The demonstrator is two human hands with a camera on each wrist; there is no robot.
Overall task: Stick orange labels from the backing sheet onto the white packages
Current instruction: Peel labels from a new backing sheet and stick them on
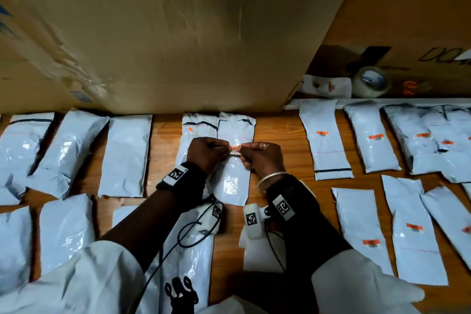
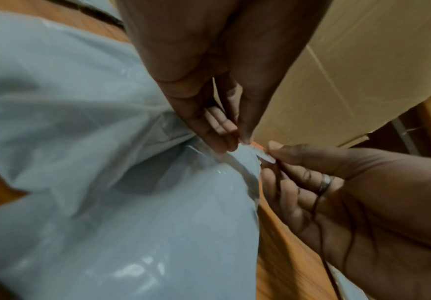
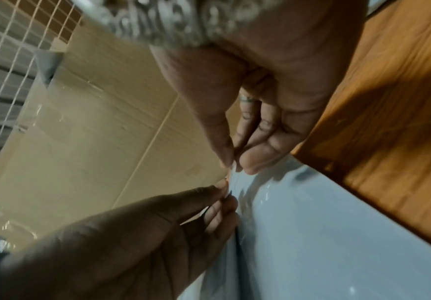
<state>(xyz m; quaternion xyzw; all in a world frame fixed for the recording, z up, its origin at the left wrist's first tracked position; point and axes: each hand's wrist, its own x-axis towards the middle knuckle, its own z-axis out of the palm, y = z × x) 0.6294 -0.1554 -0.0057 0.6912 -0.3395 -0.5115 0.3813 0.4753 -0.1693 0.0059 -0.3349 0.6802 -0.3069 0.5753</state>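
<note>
Head view: left hand (image 1: 204, 151) and right hand (image 1: 262, 154) each pinch an end of one orange label (image 1: 235, 148) just above a white package (image 1: 230, 160) lying mid-bench (image 1: 280, 135), near the cardboard box (image 1: 165, 46).
Left wrist view: thumb and fingertips (image 2: 224, 142) nip the label's end.
Right wrist view: thumb and fingertips (image 3: 250, 162) nip the other end over the package.

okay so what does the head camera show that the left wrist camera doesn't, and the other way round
Only the head view shows the whole layout: rows of white plastic packages on the wooden table, several on the right already bearing orange labels, a clear roll of packing tape, and the large brown cardboard sheet's full extent.

Only the left wrist view shows the fingers from beneath: the right hand's palm with its ring.

Both show the left hand and right hand pinching one small orange label between them over a white package.
</note>
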